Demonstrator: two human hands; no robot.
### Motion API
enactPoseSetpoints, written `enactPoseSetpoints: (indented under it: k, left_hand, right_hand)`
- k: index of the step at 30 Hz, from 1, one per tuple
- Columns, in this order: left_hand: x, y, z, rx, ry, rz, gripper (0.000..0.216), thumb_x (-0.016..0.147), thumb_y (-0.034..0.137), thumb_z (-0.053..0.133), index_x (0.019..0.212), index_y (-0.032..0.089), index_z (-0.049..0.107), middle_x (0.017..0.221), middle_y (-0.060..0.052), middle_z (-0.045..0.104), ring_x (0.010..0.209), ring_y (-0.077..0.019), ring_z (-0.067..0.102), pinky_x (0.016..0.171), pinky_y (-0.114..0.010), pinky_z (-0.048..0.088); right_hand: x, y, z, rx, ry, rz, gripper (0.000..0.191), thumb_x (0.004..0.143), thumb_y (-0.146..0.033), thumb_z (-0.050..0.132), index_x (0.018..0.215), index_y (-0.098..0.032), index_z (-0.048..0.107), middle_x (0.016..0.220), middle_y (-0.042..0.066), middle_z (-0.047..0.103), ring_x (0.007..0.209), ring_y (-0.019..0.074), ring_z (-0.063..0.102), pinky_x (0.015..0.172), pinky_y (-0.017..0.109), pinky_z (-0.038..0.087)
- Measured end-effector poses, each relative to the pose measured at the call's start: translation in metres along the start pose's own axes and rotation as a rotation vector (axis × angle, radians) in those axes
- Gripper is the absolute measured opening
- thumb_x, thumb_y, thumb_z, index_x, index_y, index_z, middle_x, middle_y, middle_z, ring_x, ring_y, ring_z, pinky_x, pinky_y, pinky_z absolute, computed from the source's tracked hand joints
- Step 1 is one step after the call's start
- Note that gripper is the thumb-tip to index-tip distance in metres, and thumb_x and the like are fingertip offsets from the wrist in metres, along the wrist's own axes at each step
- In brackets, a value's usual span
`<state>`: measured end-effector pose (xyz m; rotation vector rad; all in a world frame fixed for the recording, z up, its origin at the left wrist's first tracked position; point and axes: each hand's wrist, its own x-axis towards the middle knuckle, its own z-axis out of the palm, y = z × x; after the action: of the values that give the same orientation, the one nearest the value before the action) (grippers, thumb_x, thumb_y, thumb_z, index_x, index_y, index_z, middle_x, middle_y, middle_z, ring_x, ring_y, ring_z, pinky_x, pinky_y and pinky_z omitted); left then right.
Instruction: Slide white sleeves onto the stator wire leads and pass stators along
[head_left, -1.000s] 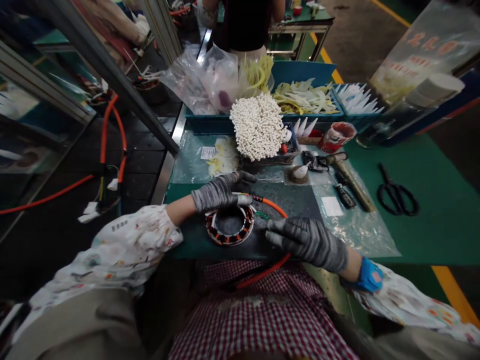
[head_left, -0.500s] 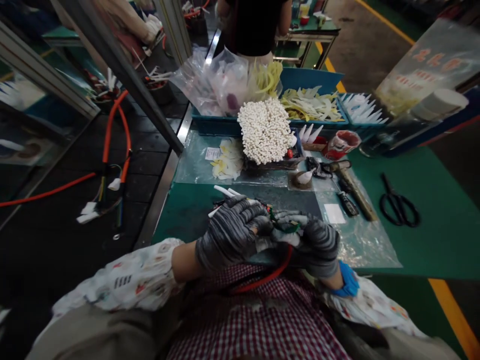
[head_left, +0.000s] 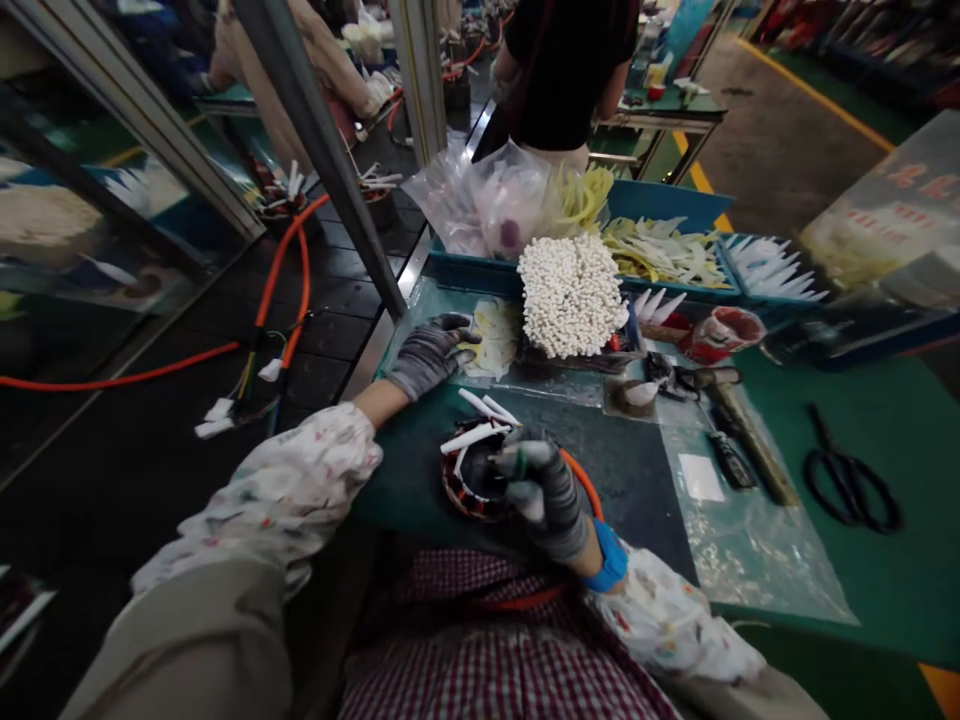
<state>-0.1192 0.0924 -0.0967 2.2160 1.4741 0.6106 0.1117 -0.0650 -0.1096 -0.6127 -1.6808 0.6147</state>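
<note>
No text legible. Clear plastic bag (head_left: pixel 885 215), far right: red characters in rows, too blurred to read. Red-and-white cup (head_left: pixel 706 345), bench top: markings too small to tell.

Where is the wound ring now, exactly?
In the head view, the wound ring is below centre on the table, with the right hand at its right side and white tubes at its far edge.

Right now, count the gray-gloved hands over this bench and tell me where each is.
2. The left hand is beside the pale yellowish pieces; the right hand is at the right side of the wound ring. None appear hidden.
</note>
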Motion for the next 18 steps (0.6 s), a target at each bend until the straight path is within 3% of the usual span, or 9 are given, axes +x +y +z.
enactPoseSetpoints:
  k: [4,7,10,16,18]
  left_hand:
    - [0.044,0.001,0.01,0.192,-0.183,0.013,0.025,0.087,0.016,0.08,0.11,0.019,0.087,0.165,-0.017,0.063,0.154,-0.0443,0.054,0.131,-0.066,0.04]
    - [0.058,0.006,0.015,0.278,-0.275,0.023,0.022,0.082,0.016,0.086,0.104,0.017,0.086,0.161,-0.018,0.065,0.151,-0.046,0.054,0.13,-0.069,0.036]
    - [0.065,0.002,0.013,0.304,-0.308,0.028,0.019,0.086,0.025,0.083,0.101,0.012,0.083,0.153,-0.017,0.067,0.147,-0.04,0.056,0.132,-0.061,0.033]
    - [0.053,-0.02,-0.007,0.159,-0.222,0.008,0.021,0.089,0.03,0.077,0.102,0.014,0.074,0.125,-0.014,0.077,0.118,-0.0292,0.072,0.114,-0.046,0.058]
    - [0.03,-0.017,-0.009,0.076,-0.053,0.024,0.021,0.1,0.034,0.065,0.11,0.016,0.069,0.122,-0.013,0.076,0.114,-0.0266,0.073,0.109,-0.045,0.061]
  right_hand:
    - [0.001,-0.006,-0.017,0.015,-0.207,0.049,0.019,0.115,-0.032,0.057,0.13,-0.034,0.067,0.105,0.001,0.078,0.092,0.0217,0.077,0.087,0.036,0.067]
    - [-0.007,-0.007,-0.025,-0.026,-0.225,0.035,0.019,0.114,-0.031,0.061,0.131,-0.033,0.068,0.104,0.001,0.077,0.093,0.0215,0.077,0.087,0.036,0.067]
    - [-0.017,-0.004,-0.025,0.044,-0.179,0.051,0.017,0.113,-0.03,0.064,0.129,-0.032,0.068,0.103,0.001,0.076,0.092,0.0208,0.076,0.085,0.035,0.066]
    - [-0.027,0.004,-0.02,0.267,0.051,0.205,0.008,0.112,-0.037,0.068,0.118,-0.033,0.071,0.098,-0.002,0.074,0.09,0.0193,0.072,0.084,0.033,0.064]
    - [-0.022,0.005,-0.018,0.327,0.16,0.255,0.013,0.115,-0.045,0.063,0.112,-0.034,0.068,0.089,-0.004,0.067,0.083,0.0181,0.067,0.08,0.033,0.062]
